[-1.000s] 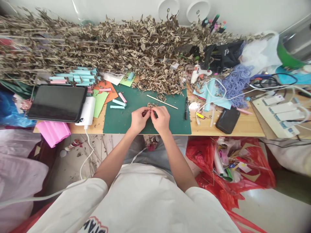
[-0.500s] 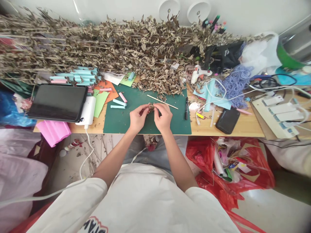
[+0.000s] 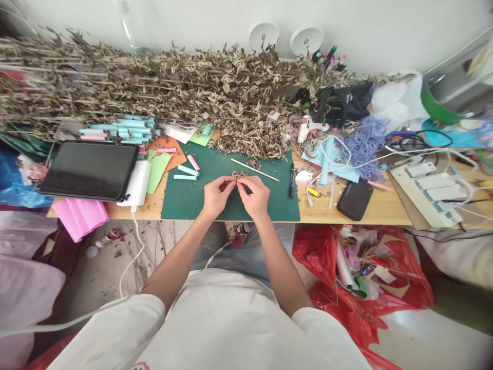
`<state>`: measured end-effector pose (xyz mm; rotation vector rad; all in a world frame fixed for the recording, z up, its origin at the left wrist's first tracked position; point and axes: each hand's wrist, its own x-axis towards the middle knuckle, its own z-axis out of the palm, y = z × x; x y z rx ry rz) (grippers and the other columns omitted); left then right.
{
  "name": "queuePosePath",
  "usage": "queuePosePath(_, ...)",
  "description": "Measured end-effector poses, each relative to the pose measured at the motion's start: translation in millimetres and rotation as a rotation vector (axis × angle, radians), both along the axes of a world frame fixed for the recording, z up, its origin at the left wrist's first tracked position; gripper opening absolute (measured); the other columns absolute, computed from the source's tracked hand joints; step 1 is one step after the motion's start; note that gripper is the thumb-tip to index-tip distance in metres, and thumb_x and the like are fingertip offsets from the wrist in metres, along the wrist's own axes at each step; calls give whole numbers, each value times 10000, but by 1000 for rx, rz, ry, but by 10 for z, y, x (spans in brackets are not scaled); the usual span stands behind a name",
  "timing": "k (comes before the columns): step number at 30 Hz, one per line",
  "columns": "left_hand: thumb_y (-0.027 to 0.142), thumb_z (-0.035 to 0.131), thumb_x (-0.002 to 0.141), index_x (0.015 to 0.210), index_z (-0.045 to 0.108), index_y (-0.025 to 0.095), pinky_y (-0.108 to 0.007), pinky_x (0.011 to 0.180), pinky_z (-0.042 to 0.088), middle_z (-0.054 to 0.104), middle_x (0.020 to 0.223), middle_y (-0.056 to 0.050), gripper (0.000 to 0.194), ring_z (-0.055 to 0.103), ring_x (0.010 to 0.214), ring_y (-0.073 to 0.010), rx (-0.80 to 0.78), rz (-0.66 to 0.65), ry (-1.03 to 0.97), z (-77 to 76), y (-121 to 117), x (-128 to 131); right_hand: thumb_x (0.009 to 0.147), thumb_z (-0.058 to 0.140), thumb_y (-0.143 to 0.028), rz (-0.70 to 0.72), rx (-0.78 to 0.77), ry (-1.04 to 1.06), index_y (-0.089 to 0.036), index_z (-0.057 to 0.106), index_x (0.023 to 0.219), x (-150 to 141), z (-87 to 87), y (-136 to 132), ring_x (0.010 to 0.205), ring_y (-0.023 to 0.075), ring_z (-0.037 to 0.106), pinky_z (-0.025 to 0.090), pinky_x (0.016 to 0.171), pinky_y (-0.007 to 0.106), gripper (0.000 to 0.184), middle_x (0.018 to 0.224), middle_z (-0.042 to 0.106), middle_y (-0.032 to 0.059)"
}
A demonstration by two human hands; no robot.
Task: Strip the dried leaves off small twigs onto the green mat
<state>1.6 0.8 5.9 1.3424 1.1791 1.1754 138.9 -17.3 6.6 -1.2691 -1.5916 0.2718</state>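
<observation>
My left hand (image 3: pixel 216 195) and my right hand (image 3: pixel 254 195) meet above a green cutting mat (image 3: pixel 185 202). Both pinch a small clump of dried leaves (image 3: pixel 240 174), most of it hidden by the fingers. Just beyond them a thin wooden stick (image 3: pixel 254 170) lies slantwise on the mat. A heap of loose dried leaves (image 3: pixel 252 140) spreads over the mat's far edge. To the left of my hands lie blue paper rolls (image 3: pixel 188 170) and a pink paper roll (image 3: pixel 193 163). A black pen (image 3: pixel 291 181) rests at the mat's right edge.
Long dried stalks (image 3: pixel 154 77) fill the back. On the left are a tablet (image 3: pixel 90 169), a white power bank (image 3: pixel 135 182) and stacked paper rolls (image 3: pixel 131 126). On the right sit a glue gun (image 3: pixel 308 128), purple cord (image 3: pixel 364 146), a black phone-like object (image 3: pixel 355 199) and a power strip (image 3: pixel 427 192).
My hands drew slightly apart, showing the leaf clump, then came together again with fingertips touching. The view has tilted a little, so the table sits lower.
</observation>
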Motion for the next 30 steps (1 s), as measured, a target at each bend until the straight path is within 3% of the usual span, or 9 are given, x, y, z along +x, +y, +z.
queuePosePath(17,325,631,854,888,730,183,-263,676,530,747,820,-37,177,680,701,-163,63,16,185,-6,-3,15,898,536,-146,-76,37,-186,-216,639,851,-86,-126,-7,885,212,599,533,826,375,133,895,699,79)
queuePosePath(22,335,653,838,874,720,184,-247,636,526,725,745,-20,170,660,631,-141,-4,79,111,-42,19,18,912,524,-179,-232,82,-115,-215,658,866,-50,-119,30,835,204,627,535,788,367,146,855,709,67)
queuePosePath(30,377,705,807,914,748,175,-288,734,581,756,818,-47,233,699,709,-165,-14,56,31,-6,9,21,924,565,-198,-182,1,-3,-209,699,870,11,-127,77,863,204,653,538,811,351,146,896,740,61)
